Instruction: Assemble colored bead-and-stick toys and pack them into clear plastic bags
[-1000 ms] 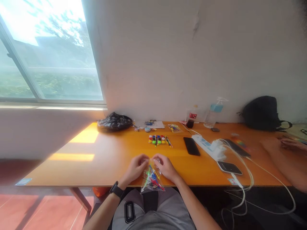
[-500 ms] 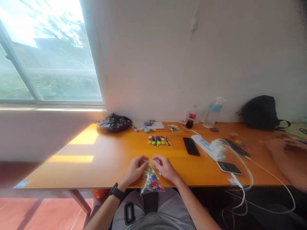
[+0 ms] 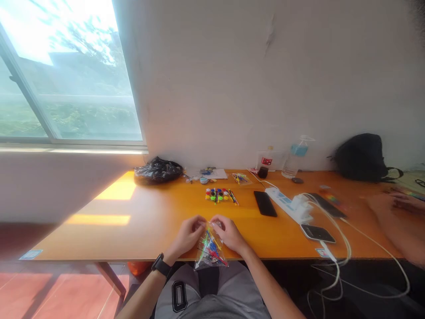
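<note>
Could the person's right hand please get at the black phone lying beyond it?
Probably yes: only bare table lies between the right hand and the black phone, though it pinches the clear bag.

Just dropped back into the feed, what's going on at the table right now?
A person seated at the orange table pinches the top edge of a small clear bag with both hands: the left hand at its left corner, the right hand at its right. The bag holds colourful sticks and hangs over the table's near edge. Farther back lie a row of small coloured round pieces, a black phone and a white power strip. Another person's arm rests at the far right.
</note>
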`<action>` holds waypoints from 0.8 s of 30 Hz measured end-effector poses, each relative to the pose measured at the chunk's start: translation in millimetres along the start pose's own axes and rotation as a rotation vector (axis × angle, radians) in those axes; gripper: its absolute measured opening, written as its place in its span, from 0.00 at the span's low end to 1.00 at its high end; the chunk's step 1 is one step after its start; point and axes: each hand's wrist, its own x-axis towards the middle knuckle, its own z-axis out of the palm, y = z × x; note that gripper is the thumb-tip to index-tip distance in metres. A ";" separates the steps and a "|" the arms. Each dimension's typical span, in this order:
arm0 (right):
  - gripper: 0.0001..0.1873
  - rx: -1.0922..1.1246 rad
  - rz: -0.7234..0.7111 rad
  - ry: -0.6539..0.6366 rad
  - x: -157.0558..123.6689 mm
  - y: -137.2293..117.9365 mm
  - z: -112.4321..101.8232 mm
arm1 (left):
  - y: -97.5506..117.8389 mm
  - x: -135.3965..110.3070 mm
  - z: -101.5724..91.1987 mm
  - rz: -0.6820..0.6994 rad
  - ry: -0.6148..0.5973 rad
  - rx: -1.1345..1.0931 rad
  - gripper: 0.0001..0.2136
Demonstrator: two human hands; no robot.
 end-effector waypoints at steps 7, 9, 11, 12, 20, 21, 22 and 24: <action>0.10 0.003 -0.005 -0.001 -0.1 -0.4 0.1 | -1.0 -0.3 0.7 0.012 -0.004 -0.009 0.15; 0.10 0.005 -0.005 -0.002 -0.2 -0.6 0.3 | -2.4 -0.2 0.9 0.018 0.004 -0.008 0.15; 0.10 0.001 -0.004 -0.001 0.0 -0.7 0.6 | -3.4 -0.1 1.0 0.021 0.007 -0.007 0.15; 0.10 -0.001 -0.003 0.001 0.1 -0.5 0.7 | -3.6 -0.1 1.0 0.021 0.007 -0.006 0.15; 0.10 -0.016 -0.008 -0.001 -0.5 -0.5 0.2 | 2.7 -1.3 0.1 0.021 -0.005 -0.013 0.14; 0.10 -0.018 -0.007 -0.003 -0.7 -0.9 0.0 | 3.8 -1.4 0.0 0.022 -0.006 -0.011 0.14; 0.10 -0.018 -0.005 -0.004 -0.8 -1.2 -0.1 | 4.6 -1.4 -0.2 0.023 -0.009 -0.009 0.14; 0.11 -0.018 -0.002 -0.005 -0.9 -1.5 -0.2 | 5.6 -1.3 -0.3 0.024 -0.010 -0.006 0.14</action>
